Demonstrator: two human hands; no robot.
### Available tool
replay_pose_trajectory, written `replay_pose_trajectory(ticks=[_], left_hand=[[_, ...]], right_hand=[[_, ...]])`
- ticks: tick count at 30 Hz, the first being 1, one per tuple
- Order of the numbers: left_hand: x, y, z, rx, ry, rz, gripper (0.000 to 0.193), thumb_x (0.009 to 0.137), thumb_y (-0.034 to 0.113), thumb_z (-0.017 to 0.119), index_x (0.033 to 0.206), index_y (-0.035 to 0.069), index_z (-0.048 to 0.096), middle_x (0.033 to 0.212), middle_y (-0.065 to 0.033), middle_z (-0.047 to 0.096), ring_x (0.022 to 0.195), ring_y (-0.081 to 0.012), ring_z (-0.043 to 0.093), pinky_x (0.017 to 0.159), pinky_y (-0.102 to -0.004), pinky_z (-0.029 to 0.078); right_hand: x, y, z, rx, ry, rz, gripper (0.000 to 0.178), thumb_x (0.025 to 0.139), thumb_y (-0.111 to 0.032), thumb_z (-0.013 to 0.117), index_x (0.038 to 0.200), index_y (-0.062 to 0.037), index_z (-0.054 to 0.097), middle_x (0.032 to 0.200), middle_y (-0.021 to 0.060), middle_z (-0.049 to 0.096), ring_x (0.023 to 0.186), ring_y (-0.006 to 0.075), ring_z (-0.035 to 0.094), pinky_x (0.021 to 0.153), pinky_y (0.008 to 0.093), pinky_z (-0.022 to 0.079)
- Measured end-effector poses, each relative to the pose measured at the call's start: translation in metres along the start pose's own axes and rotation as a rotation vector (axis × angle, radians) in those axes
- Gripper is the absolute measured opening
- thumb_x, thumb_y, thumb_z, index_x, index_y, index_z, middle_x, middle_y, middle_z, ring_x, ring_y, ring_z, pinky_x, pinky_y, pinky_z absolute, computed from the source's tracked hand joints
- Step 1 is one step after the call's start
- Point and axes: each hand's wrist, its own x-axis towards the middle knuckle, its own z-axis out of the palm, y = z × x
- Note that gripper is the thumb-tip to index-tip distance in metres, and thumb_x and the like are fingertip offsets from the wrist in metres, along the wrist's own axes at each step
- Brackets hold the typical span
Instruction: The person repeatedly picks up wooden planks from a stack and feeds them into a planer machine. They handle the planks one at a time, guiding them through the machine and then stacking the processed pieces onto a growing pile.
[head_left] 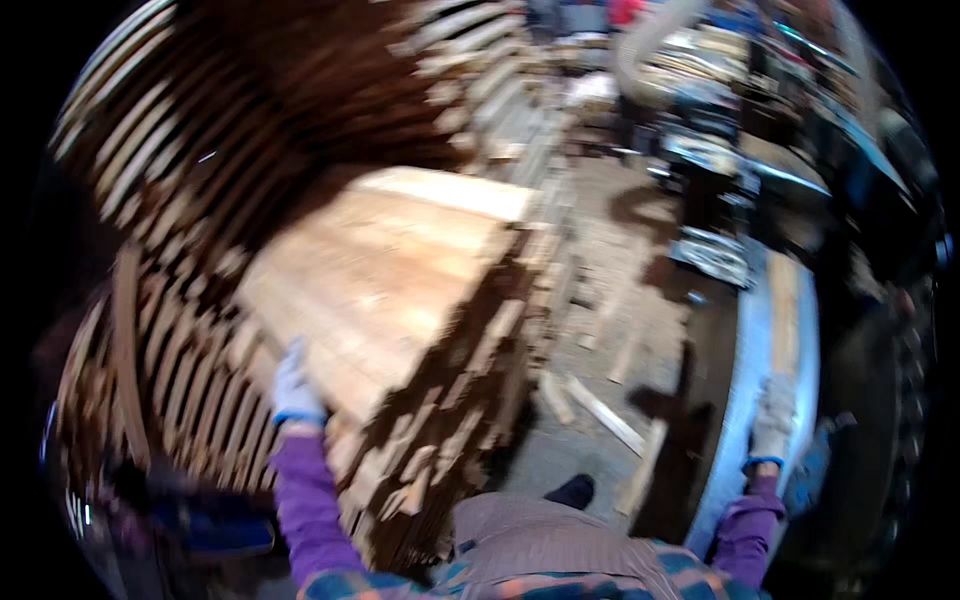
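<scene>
Sawdust-strewn floor [650, 190] runs from about one o'clock to five o'clock, littered near four-thirty with thin splintery offcuts [605, 415]. Ragged tiers of stacked slats [190, 400] fill the view from seven to eleven o'clock, their ends rough and uneven; at nine to ten o'clock the lumber stack [375, 270] shows a smooth, pale top of flat boards laid side by side.

At three o'clock, a narrow, straight-edged wooden strip [783, 310] lies lengthwise on a bluish, smooth metal bed [745, 350] leading toward a dark machine with shiny metal parts [710, 255] at two o'clock. Over the strip's near end, at four o'clock, is the right hand [772, 415], gloved in grey; blur hides whether its fingers clamp the wood or merely press it. At eight o'clock the left hand [295, 385], in a whitish glove with a blue cuff, is laid against the stack's edge, fingers extended and apart from any grip.

Good handling here calls for even pressure along the strip, keeping it straight on the bed, with fingertips well clear of the machine.
</scene>
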Motion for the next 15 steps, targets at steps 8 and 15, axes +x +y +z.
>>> replay_pose_trajectory(ticks=[8,15], left_hand=[[-0.09,0.035,0.013,-0.03,-0.136,0.136,0.049,0.096,0.039,0.055,0.13,0.003,0.056,0.127,-0.0267,0.058,0.113,-0.0312,0.061,0.098,-0.0407,0.05],[-0.148,0.037,0.211,-0.683,-0.785,-0.15,0.079,0.084,0.023,0.069,0.147,0.001,0.027,0.118,-0.0159,0.053,0.102,-0.0284,0.055,0.095,-0.0384,0.048]], right_hand=[[0.008,-0.055,-0.053,0.004,-0.196,-0.063,0.034,0.085,-0.02,0.058,0.114,-0.0021,0.056,0.11,0.016,0.058,0.109,0.0342,0.052,0.101,0.0454,0.039],[0.085,-0.018,0.026,-0.045,-0.313,0.191,0.047,0.096,-0.032,0.054,0.136,-0.008,0.055,0.136,0.0148,0.057,0.128,0.0289,0.051,0.109,0.0396,0.037]])
